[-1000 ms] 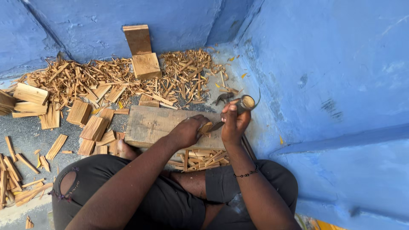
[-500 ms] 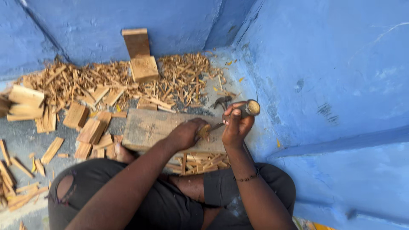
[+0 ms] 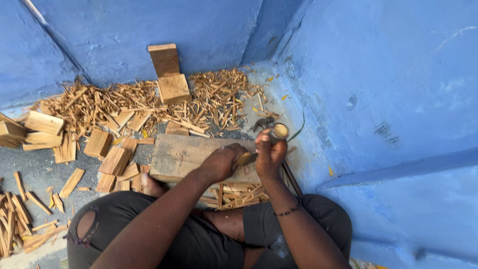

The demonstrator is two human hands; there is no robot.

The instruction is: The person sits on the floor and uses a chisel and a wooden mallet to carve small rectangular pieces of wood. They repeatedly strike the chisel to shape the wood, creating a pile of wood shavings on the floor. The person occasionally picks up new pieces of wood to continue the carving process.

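My left hand (image 3: pixel 222 162) rests on a thick wooden block (image 3: pixel 181 155) and pinches a small wood piece at the block's right end. Just right of it, my right hand (image 3: pixel 269 154) grips a tool by its round wooden handle (image 3: pixel 280 131). The handle's end points up and away from me. The tool's blade (image 3: pixel 247 159) slants down to the small piece between the two hands. Most of that piece is hidden by my fingers. I sit on the floor with my knees either side of the block.
Thin wood splints (image 3: pixel 238 193) lie piled under the block near my legs. More splints and chips (image 3: pixel 124 104) cover the floor behind it, with short planks (image 3: pixel 42 128) at the left. Two wood blocks (image 3: pixel 169 73) lean on the blue wall (image 3: pixel 378 74), which stands close at the right.
The hands stay together at the block's right end. The tool handle has shifted slightly, and the view has moved a little.
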